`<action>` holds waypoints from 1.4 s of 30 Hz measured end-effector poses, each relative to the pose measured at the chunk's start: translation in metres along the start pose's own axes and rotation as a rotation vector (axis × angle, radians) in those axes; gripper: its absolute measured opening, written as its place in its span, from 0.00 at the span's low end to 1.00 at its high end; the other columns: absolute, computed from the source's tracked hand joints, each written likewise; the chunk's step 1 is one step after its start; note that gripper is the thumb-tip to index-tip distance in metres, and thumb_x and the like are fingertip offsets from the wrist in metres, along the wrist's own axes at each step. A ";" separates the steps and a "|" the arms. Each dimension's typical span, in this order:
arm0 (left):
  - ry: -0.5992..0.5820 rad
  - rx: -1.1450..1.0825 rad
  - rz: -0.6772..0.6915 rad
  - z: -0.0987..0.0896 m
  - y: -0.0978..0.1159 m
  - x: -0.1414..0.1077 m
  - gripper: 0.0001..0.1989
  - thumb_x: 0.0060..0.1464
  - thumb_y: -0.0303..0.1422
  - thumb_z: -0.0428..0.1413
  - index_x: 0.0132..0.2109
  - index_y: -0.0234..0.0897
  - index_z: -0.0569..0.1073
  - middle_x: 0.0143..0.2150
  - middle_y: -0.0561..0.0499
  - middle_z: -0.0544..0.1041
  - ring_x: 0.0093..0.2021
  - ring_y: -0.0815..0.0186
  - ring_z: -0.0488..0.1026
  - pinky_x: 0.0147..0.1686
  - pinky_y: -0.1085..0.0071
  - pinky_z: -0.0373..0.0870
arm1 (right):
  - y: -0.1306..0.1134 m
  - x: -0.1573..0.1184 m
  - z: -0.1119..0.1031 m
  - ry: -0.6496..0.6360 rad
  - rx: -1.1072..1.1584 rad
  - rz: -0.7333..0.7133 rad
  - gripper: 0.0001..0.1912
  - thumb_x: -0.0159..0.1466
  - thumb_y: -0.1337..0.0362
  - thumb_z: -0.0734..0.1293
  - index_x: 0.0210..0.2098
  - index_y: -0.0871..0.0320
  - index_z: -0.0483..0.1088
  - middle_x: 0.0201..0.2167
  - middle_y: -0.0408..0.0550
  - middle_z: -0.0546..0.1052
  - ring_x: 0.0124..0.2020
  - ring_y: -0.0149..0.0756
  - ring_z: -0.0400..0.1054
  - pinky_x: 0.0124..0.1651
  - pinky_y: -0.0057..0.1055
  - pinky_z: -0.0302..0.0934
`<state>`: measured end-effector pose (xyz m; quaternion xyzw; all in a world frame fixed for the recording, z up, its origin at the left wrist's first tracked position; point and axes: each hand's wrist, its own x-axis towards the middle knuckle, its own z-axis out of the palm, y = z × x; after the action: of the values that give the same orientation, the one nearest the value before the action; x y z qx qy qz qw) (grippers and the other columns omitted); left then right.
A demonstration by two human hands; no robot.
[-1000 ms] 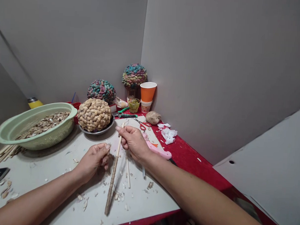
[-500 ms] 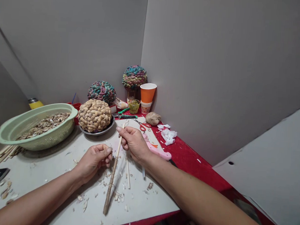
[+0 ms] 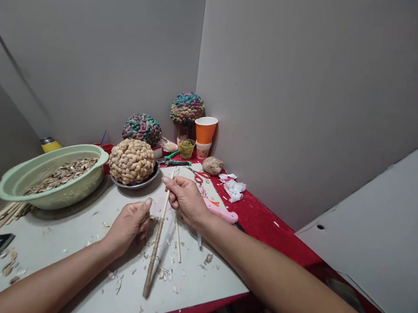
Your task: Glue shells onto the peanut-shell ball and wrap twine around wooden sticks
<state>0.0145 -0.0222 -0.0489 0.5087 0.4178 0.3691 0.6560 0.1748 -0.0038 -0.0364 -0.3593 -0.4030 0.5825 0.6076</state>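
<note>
Between finger and thumb, my right hand [image 3: 186, 199] grips a pale wooden stick [image 3: 164, 207] near its upper end. Brown twine [image 3: 155, 248] is wound around the stick's lower part, which slants down toward me. To the left of the stick, my left hand [image 3: 133, 222] is closed, thumb on top and fingers curled. What it holds, if anything, is too small to make out. A second thin stick [image 3: 178, 240] lies on the board beneath my right hand. A ball of brown twine [image 3: 213, 166] rests near the wall.
A green basin [image 3: 101, 161] of shells stands left; a peanut-covered ball [image 3: 132, 162] sits in a metal dish. Behind are coloured balls [image 3: 187, 108], an orange cup [image 3: 206, 131] and pliers [image 3: 177, 162]. Red scissors [image 3: 199, 175] and a pink-handled tool [image 3: 223, 213] lie right. Shell scraps litter the board [image 3: 96, 281].
My left hand has shifted slightly left, away from the stick, and its thumb now points more upward. My right hand and the stick have stayed almost still.
</note>
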 end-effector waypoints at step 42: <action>1.006 0.299 0.527 -0.198 0.130 -0.097 0.29 0.31 0.28 0.68 0.44 0.33 0.71 0.20 0.56 0.73 0.19 0.69 0.68 0.20 0.76 0.60 | -0.007 -0.015 -0.025 -0.676 -1.925 -0.553 0.13 0.58 0.78 0.62 0.28 0.58 0.75 0.29 0.52 0.77 0.32 0.42 0.71 0.33 0.33 0.56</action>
<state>-0.2126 -0.0117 0.0684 0.4445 0.5848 0.6530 0.1844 0.2011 -0.0186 -0.0414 -0.4042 -0.9112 -0.0717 0.0342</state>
